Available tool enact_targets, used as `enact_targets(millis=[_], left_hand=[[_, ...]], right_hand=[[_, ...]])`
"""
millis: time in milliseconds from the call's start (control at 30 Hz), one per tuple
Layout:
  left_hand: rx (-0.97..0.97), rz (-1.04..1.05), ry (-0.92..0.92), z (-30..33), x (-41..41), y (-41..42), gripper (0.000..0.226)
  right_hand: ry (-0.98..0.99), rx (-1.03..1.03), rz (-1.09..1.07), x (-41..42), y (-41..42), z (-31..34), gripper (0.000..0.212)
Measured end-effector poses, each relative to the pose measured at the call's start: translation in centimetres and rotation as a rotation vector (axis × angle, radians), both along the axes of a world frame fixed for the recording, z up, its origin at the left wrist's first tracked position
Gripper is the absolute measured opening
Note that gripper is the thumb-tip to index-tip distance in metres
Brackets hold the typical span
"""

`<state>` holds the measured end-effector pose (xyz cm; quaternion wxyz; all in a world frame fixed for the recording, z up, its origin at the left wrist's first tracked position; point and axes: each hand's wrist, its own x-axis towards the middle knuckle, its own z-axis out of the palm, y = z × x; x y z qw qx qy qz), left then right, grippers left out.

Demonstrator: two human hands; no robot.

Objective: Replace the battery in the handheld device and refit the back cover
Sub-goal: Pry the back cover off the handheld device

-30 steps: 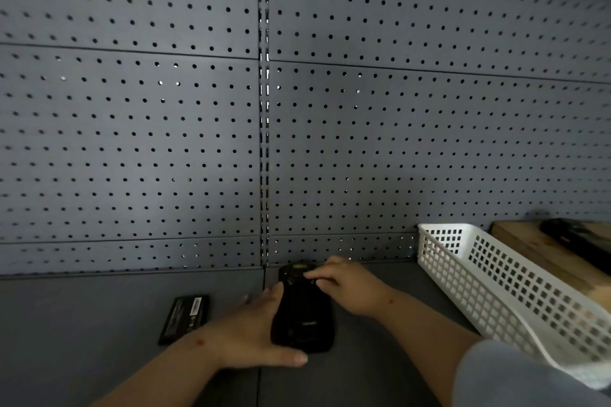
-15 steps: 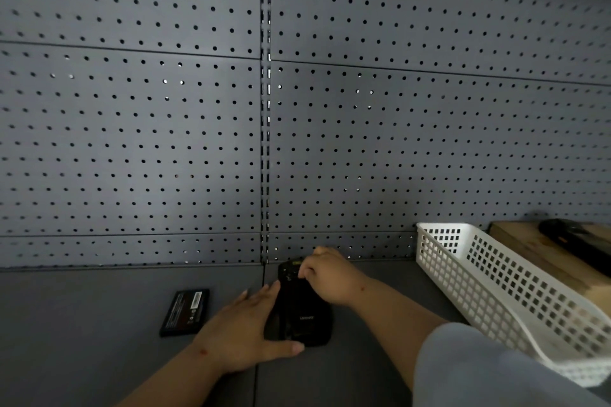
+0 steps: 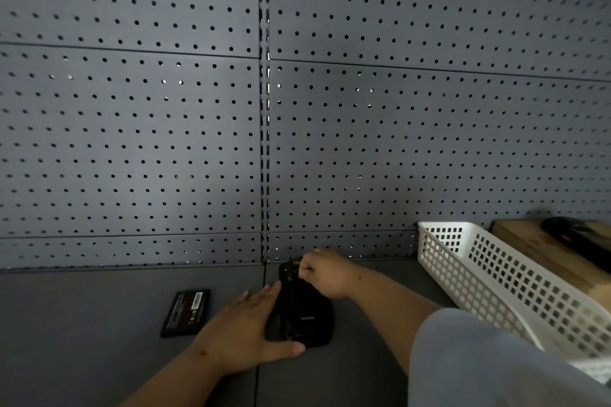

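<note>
A black handheld device (image 3: 302, 311) lies back side up on the dark grey bench, near the pegboard. My left hand (image 3: 244, 329) cups its left and near edges, thumb along the bottom, holding it steady. My right hand (image 3: 325, 273) is curled at the device's far end, fingertips pinched on something near the top edge; what they grip is hidden. A loose black battery (image 3: 186, 313) with a printed label lies flat on the bench to the left of my left hand, apart from it.
A grey pegboard wall (image 3: 198, 125) rises right behind the device. A white perforated plastic basket (image 3: 496, 277) stands at the right. Beyond it a wooden block (image 3: 529, 241) carries another dark device (image 3: 575, 235).
My right hand has drawn its fingers from flat on the device's upper back into a pinch at the far end. The left hand stays holding the device.
</note>
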<state>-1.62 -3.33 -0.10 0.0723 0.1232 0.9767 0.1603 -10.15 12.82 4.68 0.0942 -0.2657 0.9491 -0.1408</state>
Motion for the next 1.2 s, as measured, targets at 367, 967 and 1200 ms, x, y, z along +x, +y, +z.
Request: enact_targets(millis=[367, 967, 1200], left_hand=[[-0.013, -0.015, 0.023, 0.4, 0.3, 0.2, 0.133], [0.076, 0.02, 0.102, 0.0, -0.9, 0.0, 0.113], [0.094, 0.008, 0.051, 0.1, -1.2, -0.3, 0.126]], right_hand=[[0.092, -0.121, 0.027, 0.2, 0.8, -1.1, 0.03], [0.066, -0.148, 0.014, 0.4, 0.7, -0.6, 0.028], [0.141, -0.228, -0.061, 0.2, 1.7, -1.0, 0.026]])
